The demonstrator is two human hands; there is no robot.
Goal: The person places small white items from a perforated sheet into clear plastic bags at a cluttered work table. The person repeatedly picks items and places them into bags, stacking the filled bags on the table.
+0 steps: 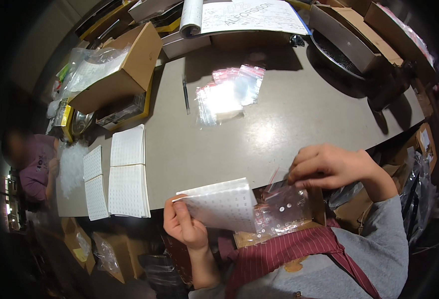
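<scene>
My left hand (184,222) is closed around a folded stack of white label sheets (219,202), printed with rows of small marks, its thumb on the near side. Over the table's near edge, my right hand (321,167) has its fingers bent and pressed together; what they hold, if anything, is hidden. A small clear bag with a red strip (275,175) shows beside those fingers. Below, clear plastic bags (281,212) with small white round pieces lie in a cardboard box (319,207) at my lap.
A pile of clear zip bags (224,97) lies mid-table by a black pen (186,94). Two stacks of label sheets (127,172) (95,184) rest at left near an open cardboard box (122,74). A notepad (249,17) is at the back. Another person (37,164) sits at far left.
</scene>
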